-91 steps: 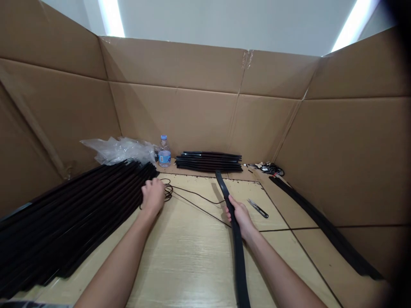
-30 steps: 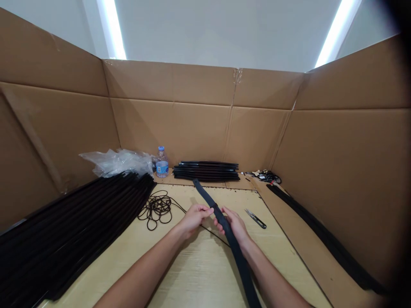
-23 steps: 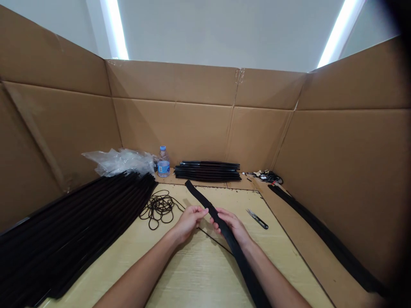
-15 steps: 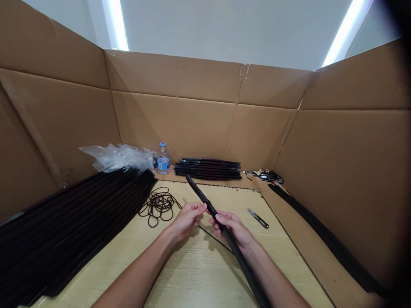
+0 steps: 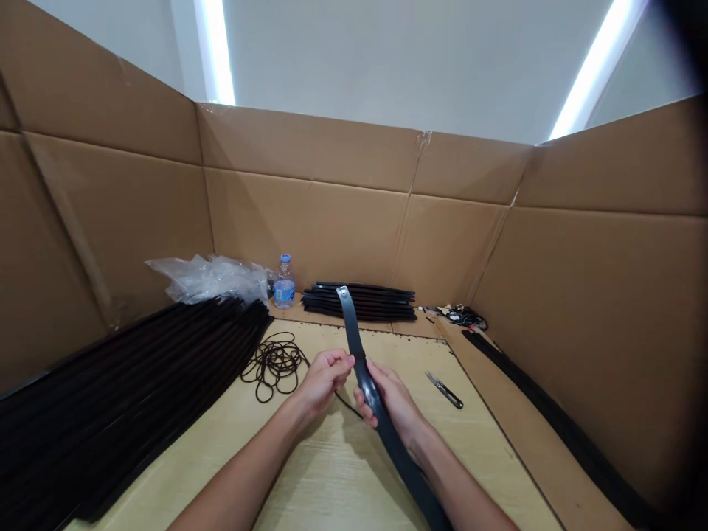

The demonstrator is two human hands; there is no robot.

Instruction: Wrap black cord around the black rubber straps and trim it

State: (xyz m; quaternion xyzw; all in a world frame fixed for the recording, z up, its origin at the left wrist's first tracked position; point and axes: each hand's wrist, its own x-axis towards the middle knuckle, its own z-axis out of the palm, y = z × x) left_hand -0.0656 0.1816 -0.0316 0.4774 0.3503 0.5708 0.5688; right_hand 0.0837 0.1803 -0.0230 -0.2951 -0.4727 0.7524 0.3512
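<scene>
From the head view, look first at the flat black strap [image 5: 355, 346]. Its far end rises from your hands, tilted slightly back and clear of the surface [image 5: 326, 472], so the small metal eyelet [image 5: 344, 293] near its tip faces you and catches the light. The rest of the strap curves down past your right wrist and leaves the frame at the bottom edge.

Your right hand [image 5: 390, 409] has a closed grip around the strap's middle. Your left hand [image 5: 324, 380] is curled, with its fingers [image 5: 344, 361] just beside the strap's edge; you cannot tell from this angle whether that grip has hold of it.

Left of your hands, a loose coil of dark cord [image 5: 275, 365] lies on the surface, beside a large pile of black strips [image 5: 138, 391]. A thin dark line [image 5: 348, 404] shows beneath your hands. To the right lie small thread snips [image 5: 444, 391], and further right a long black strip [image 5: 553, 435] runs along a cardboard sheet. At the back stand a smaller stack of black strips [image 5: 359, 304], a clear plastic bag [image 5: 213, 279] and a water bottle [image 5: 284, 284]. The bottle's blue label is too small to read.
</scene>
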